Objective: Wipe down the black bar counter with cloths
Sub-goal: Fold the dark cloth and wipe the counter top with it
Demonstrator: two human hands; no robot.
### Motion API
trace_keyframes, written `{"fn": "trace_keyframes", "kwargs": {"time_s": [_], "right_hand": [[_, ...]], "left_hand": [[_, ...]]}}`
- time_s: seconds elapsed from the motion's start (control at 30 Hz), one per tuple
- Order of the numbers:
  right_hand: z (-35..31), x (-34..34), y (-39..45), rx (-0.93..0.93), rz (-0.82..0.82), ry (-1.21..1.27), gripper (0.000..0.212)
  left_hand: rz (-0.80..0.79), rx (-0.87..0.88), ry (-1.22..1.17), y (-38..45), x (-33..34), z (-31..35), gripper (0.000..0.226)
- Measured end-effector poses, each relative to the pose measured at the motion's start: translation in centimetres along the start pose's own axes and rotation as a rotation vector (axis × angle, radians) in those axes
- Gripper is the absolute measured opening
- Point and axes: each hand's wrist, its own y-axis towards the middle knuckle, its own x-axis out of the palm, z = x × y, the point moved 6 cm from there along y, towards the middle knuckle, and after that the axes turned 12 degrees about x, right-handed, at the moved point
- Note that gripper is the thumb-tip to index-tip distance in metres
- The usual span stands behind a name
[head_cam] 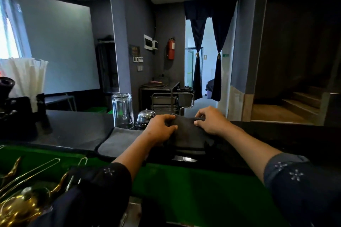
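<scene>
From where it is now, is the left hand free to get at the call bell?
Probably not yet: the left hand grips the dark cloth, as does the right hand. The call bell stands just beyond it, unobstructed, so releasing the cloth should suffice.

A bar or café interior is indicated: a glossy black bar counter [73,129] is fitted, on which an upturned glass pitcher [122,109], a service bell [145,116] and bundled straws [27,77] are kept.
</scene>
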Motion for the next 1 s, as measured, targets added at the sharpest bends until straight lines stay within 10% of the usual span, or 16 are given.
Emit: {"fn": "trace_keyframes", "kwargs": {"time_s": [0.2,0.33,0.53,0.7,1.0], "right_hand": [[-4.4,5.5,-1.3,-0.219,-0.078,-0.271,0.060],[-3.8,10.6,-0.5,-0.049,-0.295,-0.384,0.065],[1.8,8.6,3.4,0.231,-0.195,-0.418,0.090],[3.1,6.9,3.5,0.373,-0.220,-0.473,0.077],[-1.3,8.9,-4.3,-0.006,-0.278,-0.325,0.059]], "left_hand": [[-0.175,-0.014,0.385,0.5,0.3,-4.3,0.049],[-0.306,-0.099,0.430,-0.3,1.8,-6.0,0.050],[-0.329,-0.070,0.463,-0.1,2.0,-6.3,0.050],[-0.346,-0.059,0.469,0.2,2.1,-6.7,0.051],[-0.410,-0.081,0.454,0.0,1.9,-6.3,0.052]]}}
